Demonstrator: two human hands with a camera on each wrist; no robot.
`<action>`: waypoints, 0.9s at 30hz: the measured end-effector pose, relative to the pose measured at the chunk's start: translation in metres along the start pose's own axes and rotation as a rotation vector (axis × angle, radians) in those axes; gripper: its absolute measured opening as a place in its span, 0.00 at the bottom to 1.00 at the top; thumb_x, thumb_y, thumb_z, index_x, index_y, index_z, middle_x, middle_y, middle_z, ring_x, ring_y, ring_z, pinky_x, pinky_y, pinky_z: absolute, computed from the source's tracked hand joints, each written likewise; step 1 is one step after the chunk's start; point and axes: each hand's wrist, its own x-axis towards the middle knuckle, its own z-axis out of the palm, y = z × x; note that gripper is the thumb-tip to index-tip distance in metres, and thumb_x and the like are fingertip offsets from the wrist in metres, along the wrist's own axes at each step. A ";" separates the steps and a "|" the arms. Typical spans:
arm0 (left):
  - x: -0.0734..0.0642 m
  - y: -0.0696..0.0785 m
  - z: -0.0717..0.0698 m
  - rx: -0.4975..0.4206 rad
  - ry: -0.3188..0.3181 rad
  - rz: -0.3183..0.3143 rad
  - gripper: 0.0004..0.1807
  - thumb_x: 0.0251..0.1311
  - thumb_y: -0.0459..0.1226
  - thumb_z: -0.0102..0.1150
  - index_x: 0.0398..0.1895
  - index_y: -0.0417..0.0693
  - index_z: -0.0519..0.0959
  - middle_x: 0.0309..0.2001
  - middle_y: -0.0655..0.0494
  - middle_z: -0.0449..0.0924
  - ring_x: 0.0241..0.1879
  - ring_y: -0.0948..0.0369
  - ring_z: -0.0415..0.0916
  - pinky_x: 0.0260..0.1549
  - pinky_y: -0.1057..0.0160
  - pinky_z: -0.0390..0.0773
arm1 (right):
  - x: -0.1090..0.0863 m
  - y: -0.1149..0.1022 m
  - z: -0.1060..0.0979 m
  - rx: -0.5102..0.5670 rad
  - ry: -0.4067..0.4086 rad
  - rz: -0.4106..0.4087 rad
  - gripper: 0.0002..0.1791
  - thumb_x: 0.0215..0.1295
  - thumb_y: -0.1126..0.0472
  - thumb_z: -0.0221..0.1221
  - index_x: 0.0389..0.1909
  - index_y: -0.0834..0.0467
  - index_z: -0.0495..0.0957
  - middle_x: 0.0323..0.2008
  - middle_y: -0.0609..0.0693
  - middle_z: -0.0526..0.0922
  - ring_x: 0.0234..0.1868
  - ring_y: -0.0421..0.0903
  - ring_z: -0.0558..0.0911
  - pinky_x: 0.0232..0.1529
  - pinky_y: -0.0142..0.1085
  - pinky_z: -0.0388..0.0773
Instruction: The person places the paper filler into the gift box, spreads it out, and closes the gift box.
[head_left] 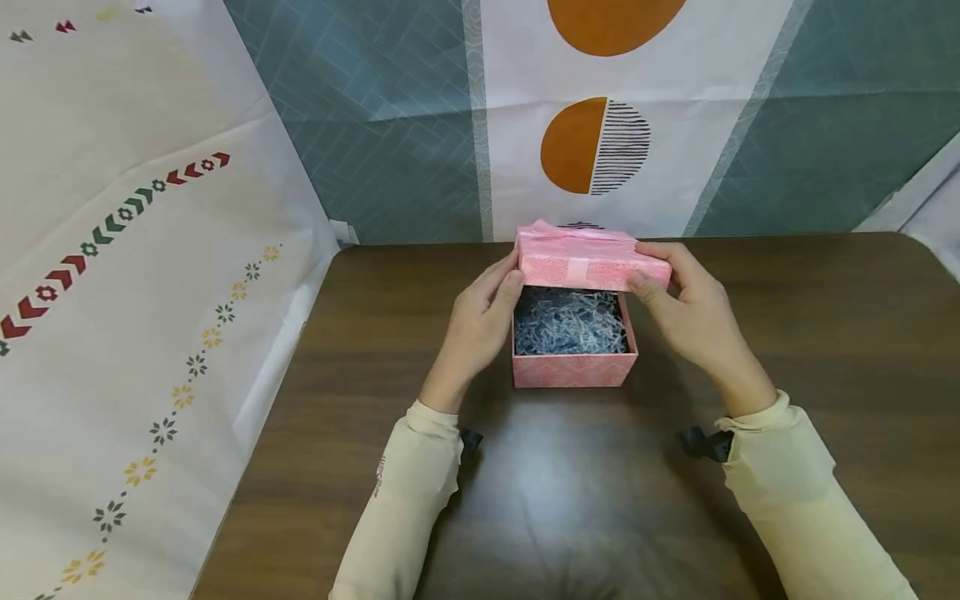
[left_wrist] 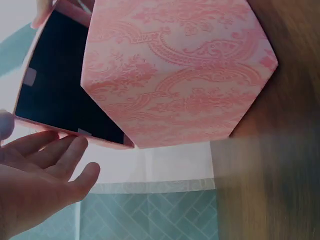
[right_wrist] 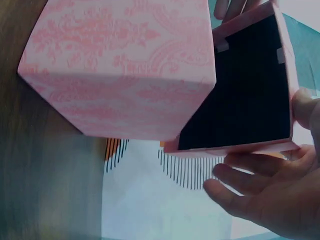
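Note:
A pink patterned gift box (head_left: 573,372) stands on the table, filled with grey-blue shredded paper (head_left: 572,323). Its pink lid (head_left: 577,260), with a ribbon band and bow, is tilted up over the back part of the box. My left hand (head_left: 477,321) holds the lid's left end, thumb in front. At the right end my right hand (head_left: 693,312) grips the lid between thumb and fingers. Both wrist views show the lid's dark inside (left_wrist: 55,75) beside the box's patterned walls (right_wrist: 120,75). The back of the box is hidden behind the lid.
The brown wooden table (head_left: 375,350) reaches back to a teal and white hanging cloth (head_left: 390,150) with orange shapes. Along the left side hangs a white cloth (head_left: 150,317) with flower and arrow prints. Dark wrist straps (head_left: 705,444) show at the sleeves.

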 end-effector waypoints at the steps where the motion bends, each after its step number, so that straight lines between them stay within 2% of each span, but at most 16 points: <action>1: 0.000 -0.001 -0.001 0.007 0.000 -0.019 0.28 0.79 0.50 0.43 0.76 0.48 0.66 0.72 0.55 0.66 0.71 0.63 0.62 0.68 0.62 0.61 | 0.001 -0.001 0.002 0.001 -0.021 0.013 0.28 0.75 0.48 0.57 0.70 0.56 0.69 0.62 0.60 0.75 0.58 0.57 0.76 0.57 0.47 0.74; 3: -0.004 -0.004 -0.003 0.009 -0.009 -0.050 0.28 0.80 0.50 0.42 0.77 0.50 0.64 0.73 0.58 0.65 0.71 0.64 0.61 0.68 0.61 0.60 | 0.000 -0.002 0.006 -0.002 -0.057 0.027 0.29 0.75 0.47 0.57 0.71 0.56 0.67 0.64 0.62 0.73 0.61 0.61 0.75 0.58 0.58 0.71; 5: -0.010 -0.005 -0.006 0.019 -0.037 -0.079 0.29 0.80 0.50 0.42 0.79 0.53 0.61 0.74 0.61 0.62 0.72 0.64 0.59 0.69 0.59 0.59 | -0.005 -0.001 0.010 -0.007 -0.085 0.036 0.30 0.76 0.48 0.56 0.72 0.56 0.66 0.65 0.64 0.73 0.61 0.63 0.74 0.57 0.63 0.70; 7: -0.016 -0.006 -0.006 0.034 -0.076 -0.103 0.30 0.80 0.51 0.40 0.80 0.55 0.58 0.76 0.63 0.58 0.73 0.64 0.57 0.70 0.58 0.57 | -0.010 0.000 0.013 -0.016 -0.102 0.049 0.30 0.76 0.48 0.56 0.73 0.55 0.64 0.64 0.64 0.73 0.59 0.63 0.75 0.55 0.63 0.71; 8: -0.019 -0.006 -0.006 0.043 -0.096 -0.110 0.31 0.80 0.52 0.39 0.81 0.55 0.56 0.76 0.63 0.57 0.73 0.64 0.56 0.70 0.57 0.56 | -0.013 0.001 0.014 -0.019 -0.107 0.056 0.30 0.76 0.48 0.56 0.74 0.54 0.63 0.60 0.65 0.75 0.55 0.63 0.76 0.53 0.62 0.72; 10: -0.025 -0.005 -0.005 0.058 -0.135 -0.125 0.32 0.80 0.53 0.37 0.81 0.56 0.53 0.78 0.63 0.54 0.74 0.64 0.54 0.71 0.56 0.55 | -0.019 0.004 0.016 -0.025 -0.113 0.060 0.31 0.76 0.49 0.56 0.74 0.53 0.62 0.61 0.65 0.75 0.55 0.63 0.76 0.52 0.62 0.72; 13: -0.033 -0.003 -0.002 0.064 -0.175 -0.146 0.33 0.80 0.54 0.36 0.82 0.57 0.50 0.79 0.62 0.50 0.75 0.65 0.51 0.71 0.56 0.53 | -0.026 0.010 0.019 -0.024 -0.131 0.052 0.31 0.76 0.51 0.56 0.75 0.53 0.60 0.67 0.65 0.70 0.58 0.64 0.76 0.55 0.63 0.72; 15: -0.039 -0.002 -0.001 0.069 -0.191 -0.164 0.32 0.81 0.53 0.35 0.82 0.57 0.48 0.79 0.63 0.49 0.75 0.64 0.50 0.72 0.56 0.52 | -0.030 0.015 0.021 -0.027 -0.147 0.037 0.32 0.76 0.52 0.57 0.75 0.54 0.60 0.75 0.62 0.59 0.65 0.66 0.72 0.60 0.64 0.68; 18: -0.049 -0.002 0.001 0.090 -0.200 -0.213 0.32 0.81 0.52 0.37 0.83 0.58 0.48 0.79 0.64 0.49 0.74 0.63 0.52 0.71 0.55 0.54 | -0.035 0.020 0.027 -0.032 -0.174 0.023 0.33 0.75 0.53 0.58 0.76 0.54 0.60 0.79 0.58 0.51 0.69 0.66 0.67 0.62 0.64 0.66; 22: -0.058 -0.004 0.006 0.116 -0.180 -0.265 0.32 0.80 0.50 0.41 0.82 0.61 0.49 0.78 0.62 0.53 0.72 0.60 0.58 0.70 0.53 0.58 | -0.040 0.024 0.030 -0.042 -0.182 0.009 0.34 0.74 0.53 0.60 0.76 0.54 0.60 0.79 0.56 0.49 0.74 0.65 0.59 0.64 0.64 0.62; 27: -0.065 -0.007 0.014 0.057 -0.163 -0.259 0.36 0.78 0.42 0.50 0.82 0.60 0.48 0.76 0.58 0.57 0.70 0.63 0.61 0.66 0.57 0.64 | -0.045 0.027 0.030 -0.023 -0.165 -0.011 0.33 0.73 0.57 0.61 0.75 0.54 0.62 0.79 0.59 0.51 0.69 0.66 0.67 0.58 0.62 0.71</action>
